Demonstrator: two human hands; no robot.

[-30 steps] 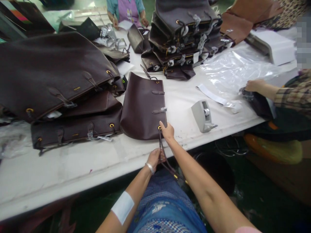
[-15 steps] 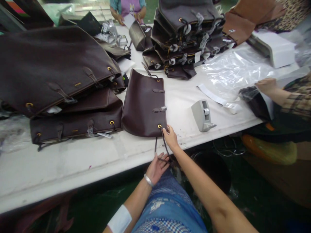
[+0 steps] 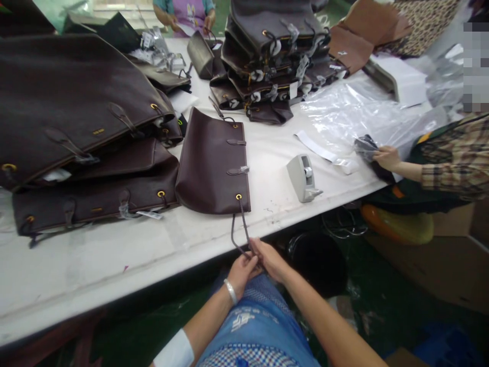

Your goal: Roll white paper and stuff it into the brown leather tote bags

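Note:
A dark brown leather handbag (image 3: 212, 165) lies on the white table, its gold eyelets and two small straps along the right side. From the lower eyelet a thin brown cord (image 3: 234, 230) runs down past the table's front edge to my hands. My left hand (image 3: 242, 270) has its fingers closed on the cord's lower part, close to my apron. Touching it, my right hand (image 3: 267, 257) also pinches the cord. The cord's ends are hidden between my fingers.
Large brown bags (image 3: 76, 107) lie piled at the left, and more bags (image 3: 275, 46) are stacked at the back. A grey tape dispenser (image 3: 300, 178) stands right of the handbag. Co-workers are at the right, handling clear plastic (image 3: 340, 117), and across the table.
My right hand has moved from beside the handbag's lower eyelet down the cord to my left hand. My left fingers have closed. The co-worker's hand at right has shifted.

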